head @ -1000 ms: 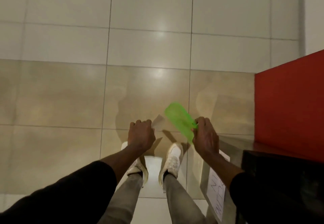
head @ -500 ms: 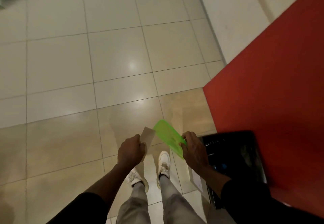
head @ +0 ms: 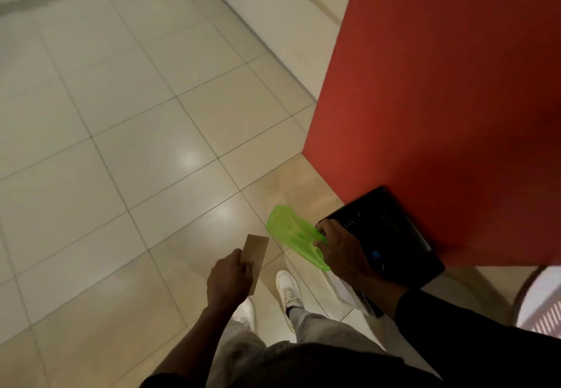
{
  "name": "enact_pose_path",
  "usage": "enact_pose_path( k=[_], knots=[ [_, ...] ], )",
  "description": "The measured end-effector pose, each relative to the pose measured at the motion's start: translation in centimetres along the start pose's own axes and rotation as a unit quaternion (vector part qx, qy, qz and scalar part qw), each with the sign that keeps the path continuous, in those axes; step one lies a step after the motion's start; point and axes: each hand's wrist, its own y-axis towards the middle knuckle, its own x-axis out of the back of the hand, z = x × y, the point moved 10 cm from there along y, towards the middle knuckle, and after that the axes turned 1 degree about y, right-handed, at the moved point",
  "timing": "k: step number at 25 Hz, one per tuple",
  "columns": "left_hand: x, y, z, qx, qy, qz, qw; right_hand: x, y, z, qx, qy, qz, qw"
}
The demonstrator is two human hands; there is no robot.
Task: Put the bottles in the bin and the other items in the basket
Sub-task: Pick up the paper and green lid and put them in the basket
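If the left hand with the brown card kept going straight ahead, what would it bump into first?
Likely the green plastic piece that the right hand holds, just ahead of the left hand and its brown card; depth is unclear.

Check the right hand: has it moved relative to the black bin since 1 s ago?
Yes. The right hand, gripping the green plastic item, moved toward the black bin: earlier clear of it, now overlapping its rim.

Glossy beige tiled floor (head: 127,120); red wall (head: 449,99) right; cream baseboard (head: 273,23).
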Motion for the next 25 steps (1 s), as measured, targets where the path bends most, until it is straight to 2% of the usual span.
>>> enact_pose_path(
  k=[5,9,13,18,25],
  knots=[
    [1.3,0.6,-2.0,-0.098,0.063,0.04,0.992,1.3,-4.9,0.9,-0.04,-0.032,-0.091,0.995],
    [1.6,0.6,-2.0,-0.159,0.11,0.075,0.978,1.3,-9.7,1.1,-0.14,0.012,-0.147,0.979],
    [1.0,0.1,-2.7,-0.185,0.11,0.099,0.972,1.9,-16.2,1.2,-0.193,0.022,-0.231,0.953],
    [-2.4,-2.9,-7.5,-0.264,0.114,0.147,0.947,3.7,-24.2,-0.6,-0.258,0.037,-0.32,0.911],
    [-8.7,-10.0,-14.7,-0.347,0.124,0.19,0.91,3.5,-35.5,-4.7,-0.362,0.059,-0.375,0.851]
  ],
)
